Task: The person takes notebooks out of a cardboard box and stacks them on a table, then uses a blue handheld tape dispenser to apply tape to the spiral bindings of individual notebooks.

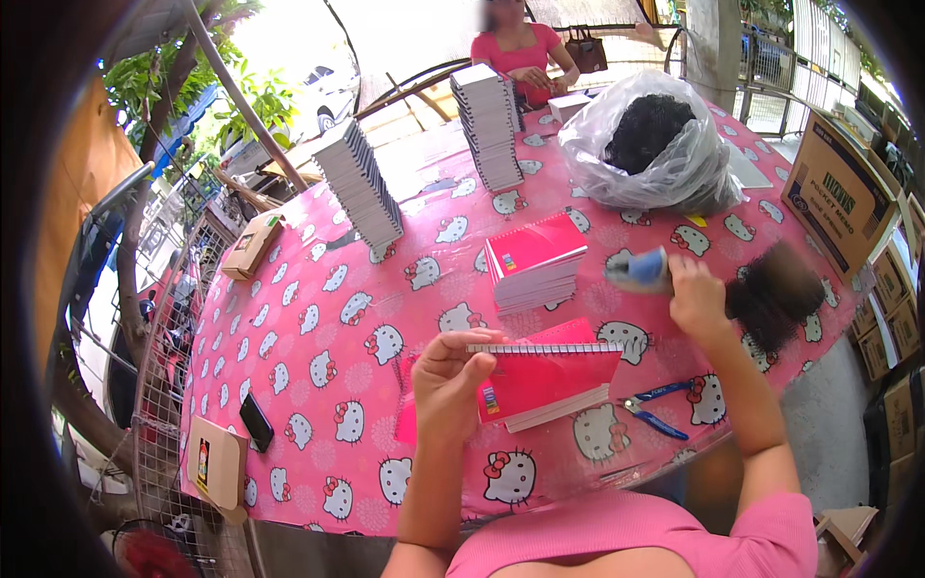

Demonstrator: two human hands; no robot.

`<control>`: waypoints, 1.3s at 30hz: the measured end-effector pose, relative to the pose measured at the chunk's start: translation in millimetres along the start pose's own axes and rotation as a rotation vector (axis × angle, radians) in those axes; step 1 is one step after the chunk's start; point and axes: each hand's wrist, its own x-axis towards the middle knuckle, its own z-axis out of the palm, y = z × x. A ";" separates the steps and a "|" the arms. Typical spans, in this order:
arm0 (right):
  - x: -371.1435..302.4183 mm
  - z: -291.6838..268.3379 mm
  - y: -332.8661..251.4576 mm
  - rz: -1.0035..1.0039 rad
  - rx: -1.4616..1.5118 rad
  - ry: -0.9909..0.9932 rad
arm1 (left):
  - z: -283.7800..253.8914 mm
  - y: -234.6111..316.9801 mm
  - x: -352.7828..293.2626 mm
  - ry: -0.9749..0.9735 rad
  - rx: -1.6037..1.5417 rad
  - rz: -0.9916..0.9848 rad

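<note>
My left hand [451, 376] is closed around one end of a thin notebook [544, 350], held with its toothed binding edge facing up. Directly below it lies a low stack of pink-covered notebooks [554, 390], partly hidden by my hand and the held notebook. Off to the right, my right hand [696, 294] grips a blue-and-grey object [638, 271], too smeared by motion to name. Blue-handled pliers [659, 409] rest on the table below that hand. A taller stack of pink notebooks [537, 260] stands just beyond the held one.
Tall stacks of coil-bound notebooks [358, 188] [488, 130] stand farther back. A plastic bag [708, 164] of black material and a dark pile [779, 294] sit right, near cardboard boxes [838, 197]. A phone [256, 422] lies left. Across the table sits another person [520, 48].
</note>
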 end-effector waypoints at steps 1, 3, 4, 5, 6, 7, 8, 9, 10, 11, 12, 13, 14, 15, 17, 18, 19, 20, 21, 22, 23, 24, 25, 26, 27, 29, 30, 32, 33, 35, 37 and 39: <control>-12.2 18.3 16.8 0.009 0.017 -0.086 | 3.4 2.0 -0.5 -0.014 0.158 0.142; -41.7 31.2 21.2 -0.023 0.040 -0.063 | 16.7 16.7 -7.2 0.017 0.395 0.420; -58.4 25.4 17.0 -0.068 0.043 0.052 | 25.0 24.6 -9.5 0.030 0.515 0.558; -76.7 18.9 11.8 -0.119 0.050 0.166 | 34.4 27.9 -12.2 0.025 0.563 0.755; -97.4 11.6 8.3 -0.175 0.119 0.140 | 35.1 27.6 -17.2 -0.059 0.710 0.769; -116.1 8.8 3.0 -0.238 0.195 0.121 | 35.4 30.1 -23.6 -0.143 0.865 0.787; -135.2 14.6 -2.3 -0.270 0.217 0.090 | 34.8 26.9 -26.2 -0.238 1.006 0.798; -154.7 18.2 -7.0 -0.295 0.230 0.062 | 32.2 16.5 -28.0 -0.334 1.018 0.657; -164.7 19.8 -9.9 -0.321 0.245 0.033 | 29.9 6.9 -31.4 -0.293 1.018 0.600; -167.3 18.4 -8.8 -0.265 0.308 -0.022 | 30.1 -2.3 -35.5 -0.253 1.014 0.542; -168.5 16.7 -7.4 -0.209 0.371 -0.076 | 32.4 -9.1 -39.0 -0.212 1.010 0.483; -168.9 14.9 -6.8 -0.152 0.434 -0.130 | 36.8 -13.6 -42.0 -0.073 0.965 0.437; -167.5 6.1 -13.2 -0.196 0.582 -0.104 | 36.5 -15.1 -44.2 -0.089 0.946 0.441; -160.6 -13.3 -27.8 -0.250 0.728 -0.067 | 35.2 -15.6 -44.1 -0.099 0.926 0.460; -149.7 -49.7 -57.1 -0.383 0.846 0.029 | 31.7 -16.4 -44.9 -0.105 0.911 0.484; -145.1 -58.8 -66.3 -0.413 0.819 0.048 | 31.2 -17.5 -45.3 -0.101 0.911 0.496; -140.9 -65.6 -74.0 -0.444 0.791 0.066 | 31.1 -17.7 -46.1 -0.096 0.911 0.509; -138.1 -68.8 -78.4 -0.476 0.763 0.086 | 32.4 -16.9 -47.0 -0.097 0.905 0.494; -138.1 -68.7 -80.4 -0.490 0.726 0.073 | 34.0 -15.5 -48.2 -0.096 0.900 0.479; -138.4 -67.0 -80.6 -0.479 0.754 0.046 | 35.2 -14.4 -48.3 -0.096 0.895 0.463; -139.3 -63.3 -80.9 -0.467 0.784 0.012 | 34.5 -14.6 -48.5 -0.097 0.905 0.473; -139.6 -61.1 -80.9 -0.455 0.813 -0.022 | 33.6 -15.0 -48.5 -0.098 0.915 0.482; -139.2 -60.9 -81.3 -0.432 0.864 -0.068 | 33.0 -15.5 -48.2 -0.100 0.924 0.492; -139.2 -60.4 -82.6 -0.407 0.917 -0.113 | 31.8 -16.2 -47.8 -0.112 0.941 0.528; -139.0 -60.0 -83.2 -0.381 0.968 -0.157 | 30.9 -17.0 -46.8 -0.126 0.958 0.565; -133.8 -55.5 -72.7 -0.069 1.351 -0.744 | 31.1 -16.9 -45.2 -0.156 0.969 0.632; -129.6 -50.3 -64.9 0.106 1.520 -1.049 | 31.1 -15.3 -45.6 -0.174 0.968 0.660; -122.8 -43.8 -56.9 0.171 1.812 -1.311 | 32.2 -13.7 -44.1 -0.184 0.958 0.688; -125.5 -51.6 -64.1 0.153 1.739 -1.203 | 31.7 -11.3 -43.7 -0.165 0.966 0.693; -135.1 -66.6 -74.5 -0.012 1.580 -0.859 | 24.3 -5.8 -40.4 -0.080 0.957 0.746; -141.6 -50.7 -54.5 -0.183 1.176 -0.485 | 7.3 0.7 -35.3 0.264 0.969 0.718; -152.3 -25.4 -26.0 -0.229 0.807 -0.232 | -13.6 25.4 -29.7 0.574 0.754 0.748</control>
